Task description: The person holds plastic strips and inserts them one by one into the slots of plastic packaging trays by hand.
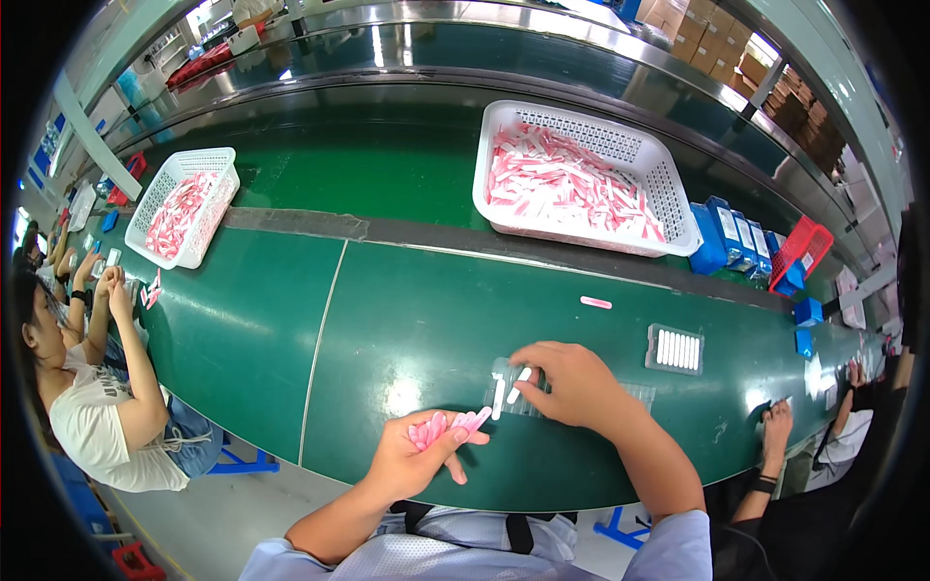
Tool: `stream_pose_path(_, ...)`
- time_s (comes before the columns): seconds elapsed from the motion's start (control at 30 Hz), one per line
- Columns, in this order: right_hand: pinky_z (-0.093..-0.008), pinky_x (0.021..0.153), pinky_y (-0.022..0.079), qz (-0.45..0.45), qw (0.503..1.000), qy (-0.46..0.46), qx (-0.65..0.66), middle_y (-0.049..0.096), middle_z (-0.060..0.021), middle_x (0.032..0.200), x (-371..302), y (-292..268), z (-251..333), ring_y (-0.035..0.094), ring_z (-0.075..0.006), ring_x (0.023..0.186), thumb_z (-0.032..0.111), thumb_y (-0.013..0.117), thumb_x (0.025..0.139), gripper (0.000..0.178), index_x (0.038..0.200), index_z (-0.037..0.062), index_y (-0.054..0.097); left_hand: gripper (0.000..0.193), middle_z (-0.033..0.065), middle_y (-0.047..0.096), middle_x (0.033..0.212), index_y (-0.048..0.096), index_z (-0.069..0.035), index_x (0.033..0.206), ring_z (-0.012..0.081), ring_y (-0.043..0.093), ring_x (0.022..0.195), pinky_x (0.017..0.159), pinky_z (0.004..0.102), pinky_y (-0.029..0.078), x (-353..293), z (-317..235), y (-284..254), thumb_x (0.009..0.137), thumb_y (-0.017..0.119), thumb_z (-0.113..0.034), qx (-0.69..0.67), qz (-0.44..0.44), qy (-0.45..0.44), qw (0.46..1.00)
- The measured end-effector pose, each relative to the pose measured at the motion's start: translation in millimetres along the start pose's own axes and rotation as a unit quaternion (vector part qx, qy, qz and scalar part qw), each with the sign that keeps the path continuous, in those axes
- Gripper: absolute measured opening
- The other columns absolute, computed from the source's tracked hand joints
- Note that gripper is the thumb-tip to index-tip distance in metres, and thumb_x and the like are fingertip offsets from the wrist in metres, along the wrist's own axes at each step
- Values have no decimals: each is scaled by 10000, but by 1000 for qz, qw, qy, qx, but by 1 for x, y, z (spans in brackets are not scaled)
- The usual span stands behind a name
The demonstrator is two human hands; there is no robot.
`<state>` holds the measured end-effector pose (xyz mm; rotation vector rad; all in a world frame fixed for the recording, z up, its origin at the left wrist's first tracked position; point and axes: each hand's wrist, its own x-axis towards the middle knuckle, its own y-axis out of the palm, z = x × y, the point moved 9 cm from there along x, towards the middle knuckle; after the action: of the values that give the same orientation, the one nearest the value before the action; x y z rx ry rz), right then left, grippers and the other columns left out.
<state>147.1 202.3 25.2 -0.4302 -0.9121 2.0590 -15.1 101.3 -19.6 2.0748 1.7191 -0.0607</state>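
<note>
My left hand (pixel 402 460) is closed around a bunch of small pink-and-white sticks (pixel 436 427), whose ends stick out past the fingers. To its right, my right hand (pixel 572 382) pinches one white stick (pixel 520 384) between thumb and fingers. That stick is tilted over a clear plastic tray (pixel 636 394) on the green table. Another white stick (pixel 498 397) stands at the tray's left end. My right hand and wrist hide the tray's middle. Farther right lies a second clear tray (pixel 651 364) with several white sticks in a row. A single pink stick (pixel 596 303) lies beyond my right hand.
Beyond the table's dark strip stand a large white basket (pixel 591 235) and a smaller white basket (pixel 199 242), both holding pink-and-white sticks. Blue boxes (pixel 731 237) and a red basket (pixel 806 250) are at far right. Co-workers sit at left (pixel 107 416) and right (pixel 775 436).
</note>
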Motion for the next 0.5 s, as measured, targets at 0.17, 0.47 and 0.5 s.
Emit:
stream_pose_path(0.17,-363,691,517,-1,998,36,-60,675,-78,863,7,-10,-3,653,-249,746,226,798,806,527,1271,106,582,245,152,743,1046,634,87,1193,133,673,582,575,244,530,0,2,2,1023,568,-76,-9,0,0,1000)
stream_pose_path(0.47,-259,533,450,7,969,77,233,615,-19,615,-33,26,25,555,-76,563,193,785,882,223,1025,29,734,196,136,737,1027,655,83,1128,140,684,618,581,253,546,2,-2,18,1014,574,-56,-35,27,4,999)
stream_pose_path(0.5,-239,568,463,1,938,98,333,660,-17,679,-39,39,18,578,-50,618,149,753,909,186,1038,16,734,196,136,737,1027,655,83,1128,140,684,618,581,253,546,3,-2,20,1014,574,-56,-34,30,3,999)
